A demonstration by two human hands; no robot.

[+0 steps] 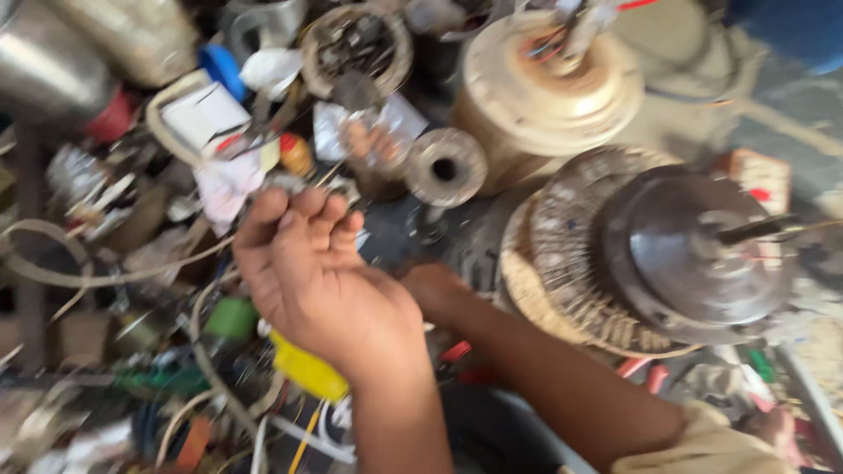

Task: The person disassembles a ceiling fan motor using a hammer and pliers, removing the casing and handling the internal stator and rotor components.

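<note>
Cluttered workbench point(413, 237) of wires and parts | left hand point(320, 281) raised, fingers loosely curled, holding nothing | right hand point(435, 290) mostly hidden behind it, grip unclear | fan motor point(650, 254) just right of both hands

Daylight, fairly bright, soft, no hard shadows. Whole view smeared w/ motion blur; left hand point(320, 281) is blurred too, clutter around it worse. Glare on the metal disc point(694, 254) right of the hand and on the metal pot point(44, 61) up-left.
</note>
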